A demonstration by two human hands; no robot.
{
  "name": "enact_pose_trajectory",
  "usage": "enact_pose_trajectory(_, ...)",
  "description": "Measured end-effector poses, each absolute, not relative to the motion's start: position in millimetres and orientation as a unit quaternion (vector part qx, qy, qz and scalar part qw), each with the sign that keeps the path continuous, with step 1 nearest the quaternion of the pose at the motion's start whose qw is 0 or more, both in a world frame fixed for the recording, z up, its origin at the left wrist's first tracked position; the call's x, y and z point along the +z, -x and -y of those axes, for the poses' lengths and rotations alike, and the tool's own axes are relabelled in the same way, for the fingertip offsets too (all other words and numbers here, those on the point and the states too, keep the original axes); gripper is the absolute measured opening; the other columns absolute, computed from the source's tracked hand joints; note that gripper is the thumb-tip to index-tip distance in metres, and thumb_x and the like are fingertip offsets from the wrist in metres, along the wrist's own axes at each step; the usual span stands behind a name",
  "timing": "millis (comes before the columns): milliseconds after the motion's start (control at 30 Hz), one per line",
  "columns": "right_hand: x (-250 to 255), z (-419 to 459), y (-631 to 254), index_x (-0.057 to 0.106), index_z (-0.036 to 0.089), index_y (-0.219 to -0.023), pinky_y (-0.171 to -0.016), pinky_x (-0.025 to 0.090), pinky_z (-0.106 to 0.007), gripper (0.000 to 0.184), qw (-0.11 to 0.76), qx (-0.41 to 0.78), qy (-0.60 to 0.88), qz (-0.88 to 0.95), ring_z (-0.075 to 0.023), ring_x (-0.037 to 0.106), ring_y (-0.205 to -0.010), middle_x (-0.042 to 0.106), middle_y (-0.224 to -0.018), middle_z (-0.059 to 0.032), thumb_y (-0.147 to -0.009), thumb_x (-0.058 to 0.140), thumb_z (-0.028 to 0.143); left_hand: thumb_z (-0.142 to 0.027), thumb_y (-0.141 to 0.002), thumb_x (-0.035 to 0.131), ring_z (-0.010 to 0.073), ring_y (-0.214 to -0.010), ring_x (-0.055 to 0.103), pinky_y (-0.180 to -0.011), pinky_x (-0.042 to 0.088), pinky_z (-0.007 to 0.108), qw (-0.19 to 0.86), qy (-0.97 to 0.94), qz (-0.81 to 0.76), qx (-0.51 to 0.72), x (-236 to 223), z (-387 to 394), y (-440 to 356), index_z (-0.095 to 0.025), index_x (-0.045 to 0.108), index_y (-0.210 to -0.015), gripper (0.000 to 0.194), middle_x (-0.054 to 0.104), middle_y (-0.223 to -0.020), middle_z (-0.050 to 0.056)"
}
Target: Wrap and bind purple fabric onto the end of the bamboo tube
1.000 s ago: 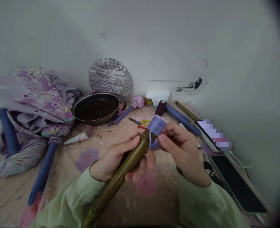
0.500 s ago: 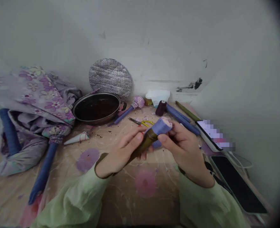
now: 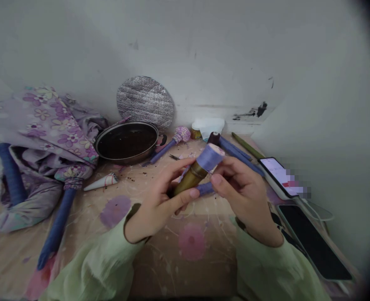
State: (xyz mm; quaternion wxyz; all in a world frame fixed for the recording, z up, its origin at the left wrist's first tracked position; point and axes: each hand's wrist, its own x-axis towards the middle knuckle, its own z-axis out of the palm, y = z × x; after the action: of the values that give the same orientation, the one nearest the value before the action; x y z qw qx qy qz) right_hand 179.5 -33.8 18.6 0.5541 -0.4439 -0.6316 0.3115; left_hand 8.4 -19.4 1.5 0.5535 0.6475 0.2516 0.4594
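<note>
Lilac-wrapped olive bamboo tube slants up-right; our left hand grips base, fingers closed; right hand pinches wrapped end, nearer.

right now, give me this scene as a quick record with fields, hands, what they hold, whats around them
left hand: grips an olive-brown tube
right hand: holds the tube's end, which has a lilac fabric wrap
behind the hands: blue cloth-wrapped rod
beyond the hands: dark purple thread spool
to the right: smartphone
to the left: dark metal pan, floral cloth
</note>
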Motion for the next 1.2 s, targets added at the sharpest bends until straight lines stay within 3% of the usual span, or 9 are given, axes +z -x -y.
enact_pose_trajectory(133, 20.4, 36.2, -180.5, 0.061, 0.02, -0.079, -0.046, 0.039, -0.02, 0.001, 0.551, 0.279, 0.456, 0.641, -0.0081, 0.05, -0.054, 0.057, -0.062, 0.0035, -0.078, 0.061, 0.019, -0.017, -0.082, 0.057, 0.0029, -0.048, 0.049, -0.04, 0.038, 0.014, 0.605, -0.592, -0.254, 0.468, 8.6, 19.6, -6.8, -0.034, 0.049, -0.121, 0.043, 0.057, -0.093, 0.0)
enact_pose_trajectory(200, 20.4, 37.2, -181.4, 0.06, 0.02, -0.075, -0.046, 0.039, -0.02, 0.004, 0.555, 0.268, 0.461, 0.639, -0.0077, 0.05, -0.053, 0.057, -0.062, 0.0034, -0.079, 0.06, 0.018, -0.017, -0.082, 0.059, 0.0032, -0.049, 0.05, -0.039, 0.038, 0.014, 0.606, -0.589, -0.26, 0.468, 9.1, 17.7, -6.5, -0.034, 0.049, -0.121, 0.044, 0.057, -0.092, 0.0)
enact_pose_trajectory(367, 19.8, 37.8, -182.0, 0.061, 0.02, -0.075, -0.044, 0.037, -0.02, 0.005, 0.57, 0.275, 0.467, 0.617, -0.0072, 0.047, -0.05, 0.055, -0.059, 0.004, -0.08, 0.06, 0.02, -0.018, -0.081, 0.059, 0.0056, -0.051, 0.054, -0.039, 0.04, 0.015, 0.631, -0.57, -0.256, 0.459, 7.5, 15.6, -6.4, -0.031, 0.049, -0.12, 0.042, 0.058, -0.089, 0.0)
enact_pose_trajectory(533, 20.3, 36.9, -180.4, 0.061, 0.02, -0.075, -0.042, 0.035, -0.02, 0.004, 0.574, 0.297, 0.457, 0.611, -0.0069, 0.047, -0.049, 0.057, -0.06, 0.0039, -0.078, 0.06, 0.017, -0.023, -0.086, 0.053, 0.007, -0.05, 0.057, -0.038, 0.039, 0.014, 0.72, -0.528, -0.205, 0.402, 7.7, 15.5, -6.5, -0.029, 0.044, -0.121, 0.037, 0.059, -0.084, 0.0)
enact_pose_trajectory(833, 19.5, 35.7, -180.2, 0.062, 0.02, -0.075, -0.042, 0.037, -0.02, 0.004, 0.573, 0.298, 0.454, 0.614, -0.0076, 0.049, -0.05, 0.061, -0.064, 0.0026, -0.078, 0.061, 0.019, -0.027, -0.09, 0.043, 0.0065, -0.043, 0.055, -0.032, 0.034, 0.011, 0.813, -0.44, -0.159, 0.348, 12.3, 18.7, -8.4, -0.019, 0.044, -0.105, 0.017, 0.061, -0.083, 0.004)
enact_pose_trajectory(1200, 19.1, 35.0, -180.7, 0.06, 0.019, -0.073, -0.043, 0.035, -0.021, 0.007, 0.573, 0.327, 0.444, 0.606, -0.007, 0.043, -0.048, 0.053, -0.058, 0.0042, -0.08, 0.06, 0.022, -0.039, -0.092, 0.033, 0.0016, -0.032, 0.043, -0.026, 0.025, 0.013, 0.906, -0.356, -0.088, 0.213, 11.7, 11.8, 2.4, -0.015, 0.054, -0.108, 0.036, 0.059, -0.081, 0.004)
